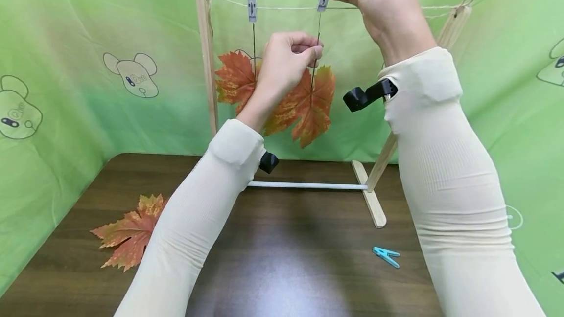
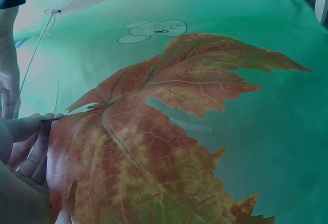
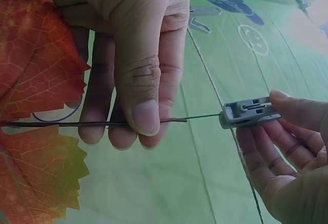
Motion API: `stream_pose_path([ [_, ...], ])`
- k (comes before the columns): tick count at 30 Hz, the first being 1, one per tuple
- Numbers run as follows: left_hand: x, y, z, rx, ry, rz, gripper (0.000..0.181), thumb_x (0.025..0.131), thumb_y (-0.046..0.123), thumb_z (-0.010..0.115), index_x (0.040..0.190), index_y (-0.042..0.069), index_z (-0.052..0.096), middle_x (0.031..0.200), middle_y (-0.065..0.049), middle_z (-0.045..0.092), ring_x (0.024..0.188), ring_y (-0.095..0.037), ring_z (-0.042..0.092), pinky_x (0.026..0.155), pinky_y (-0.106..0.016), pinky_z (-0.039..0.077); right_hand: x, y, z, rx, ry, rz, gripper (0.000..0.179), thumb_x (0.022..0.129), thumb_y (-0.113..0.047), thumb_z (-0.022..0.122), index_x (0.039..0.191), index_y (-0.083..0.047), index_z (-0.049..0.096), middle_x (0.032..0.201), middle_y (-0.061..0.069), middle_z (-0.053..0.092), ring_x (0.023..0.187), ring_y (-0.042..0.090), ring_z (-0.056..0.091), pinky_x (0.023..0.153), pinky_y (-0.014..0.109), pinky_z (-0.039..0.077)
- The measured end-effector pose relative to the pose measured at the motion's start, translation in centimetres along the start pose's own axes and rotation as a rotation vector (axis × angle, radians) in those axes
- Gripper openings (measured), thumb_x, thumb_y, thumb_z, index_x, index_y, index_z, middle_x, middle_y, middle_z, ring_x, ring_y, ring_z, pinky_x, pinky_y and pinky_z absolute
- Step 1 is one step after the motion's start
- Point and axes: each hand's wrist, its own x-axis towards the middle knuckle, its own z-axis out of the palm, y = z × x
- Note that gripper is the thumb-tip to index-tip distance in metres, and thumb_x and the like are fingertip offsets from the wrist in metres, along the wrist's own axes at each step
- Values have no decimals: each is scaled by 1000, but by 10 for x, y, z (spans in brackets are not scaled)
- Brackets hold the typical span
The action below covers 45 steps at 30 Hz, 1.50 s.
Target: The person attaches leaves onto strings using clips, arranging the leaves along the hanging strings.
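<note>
My left hand [image 1: 288,60] pinches the dark stem [image 3: 61,124] of an orange maple leaf [image 1: 308,104] between thumb and fingers. Above it, my right hand [image 1: 374,1] grips a grey clothespin [image 3: 250,112] whose tip sits at the string [image 1: 291,8]. A thin green end of the stem reaches the clothespin's tip in the right wrist view. To the left, a second grey clothespin [image 1: 252,0] on the string holds another maple leaf [image 1: 235,77] by its stem. The near leaf [image 2: 138,131] fills much of the left wrist view.
A wooden frame carries the string between a left post [image 1: 206,57] and a slanted right post [image 1: 454,26]. A white rod [image 1: 308,186] runs low across it. On the brown table [image 1: 282,258] lie a loose leaf [image 1: 132,234] and a blue clothespin [image 1: 386,256].
</note>
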Motion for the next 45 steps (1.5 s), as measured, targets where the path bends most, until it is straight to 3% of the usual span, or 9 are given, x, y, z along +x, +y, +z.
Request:
stream_pose_path([
  [8,2,0,-1,-13,-16,2,15,100,11,72,110,4,80,100,-13,79,82,-13,71,64,-22,46,2,0,1,37,8,38,21,82,17,79,93,4,67,85,10,68,81,21,66,79,26,61],
  [31,2,3,-1,-18,19,-1,15,100,13,73,110,6,81,101,-12,79,82,-13,69,65,-22,46,1,3,-2,-21,-30,72,24,81,18,79,98,4,70,92,11,68,80,23,67,72,26,63],
  [45,4,3,-2,-36,10,9,16,100,12,72,112,5,80,101,-12,79,81,-12,68,65,-22,46,4,4,-4,-31,-48,82,22,79,20,79,92,7,68,87,12,68,75,23,69,69,27,63],
])
